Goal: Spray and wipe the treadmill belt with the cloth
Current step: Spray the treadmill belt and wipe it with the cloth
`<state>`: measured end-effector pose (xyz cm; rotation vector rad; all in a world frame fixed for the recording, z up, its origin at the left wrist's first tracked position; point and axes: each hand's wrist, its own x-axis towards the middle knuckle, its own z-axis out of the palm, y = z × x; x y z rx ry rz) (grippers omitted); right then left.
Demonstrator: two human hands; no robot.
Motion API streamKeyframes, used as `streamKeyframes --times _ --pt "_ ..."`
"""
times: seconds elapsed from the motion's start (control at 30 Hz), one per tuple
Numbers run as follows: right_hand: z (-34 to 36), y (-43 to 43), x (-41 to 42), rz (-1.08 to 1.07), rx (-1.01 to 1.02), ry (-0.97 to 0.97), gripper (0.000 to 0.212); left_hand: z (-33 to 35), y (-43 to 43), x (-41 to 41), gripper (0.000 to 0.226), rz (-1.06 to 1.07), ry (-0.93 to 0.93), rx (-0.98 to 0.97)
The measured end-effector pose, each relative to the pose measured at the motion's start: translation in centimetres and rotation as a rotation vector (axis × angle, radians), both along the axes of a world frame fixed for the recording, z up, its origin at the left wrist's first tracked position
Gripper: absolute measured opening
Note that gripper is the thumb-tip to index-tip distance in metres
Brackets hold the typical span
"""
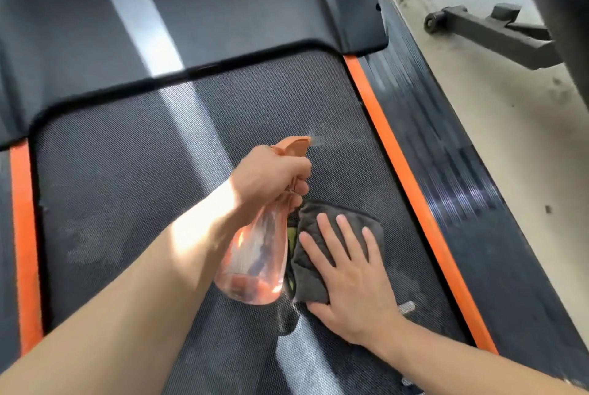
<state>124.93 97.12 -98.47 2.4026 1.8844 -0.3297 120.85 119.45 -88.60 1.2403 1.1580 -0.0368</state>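
The black textured treadmill belt (127, 152) fills the middle of the view, edged by orange strips on both sides. My left hand (271, 176) grips the neck and trigger of a clear orange spray bottle (255, 254), its nozzle pointing to the far right with a faint mist at the tip. A dark grey cloth (318, 229) lies flat on the belt just right of the bottle. My right hand (347, 267) rests on it, fingers straight and spread, palm pressing down.
The dark motor cover (191, 12) rises at the far end of the belt. A ribbed black side rail (446, 152) runs along the right, beyond the orange strip (398, 152). On the pale floor to the right stands another machine's black base (487, 34).
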Motion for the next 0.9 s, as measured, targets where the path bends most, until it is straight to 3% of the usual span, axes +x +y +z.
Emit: streamKeyframes --times 0.3,0.5,0.63,0.73,0.9 --pt "-0.1 0.1 0.1 0.011 0.019 -0.031 0.106 0.2 -0.3 -0.8 0.009 -0.102 -0.028 -0.012" --pt "0.3 1.1 1.5 0.033 0.051 0.022 0.100 0.2 0.3 -1.8 0.004 -0.040 -0.004 0.047" --pt "0.3 6.3 5.6 0.017 0.067 0.033 0.097 0.3 0.8 -2.8 0.013 0.031 -0.005 0.127" --pt "0.3 12.4 9.4 0.006 0.046 0.022 0.094 0.7 1.2 -3.6 0.008 0.051 0.009 0.152" --pt "0.7 19.7 12.5 -0.219 0.049 0.002 0.083 0.2 1.5 -4.9 0.020 0.074 0.045 0.130"
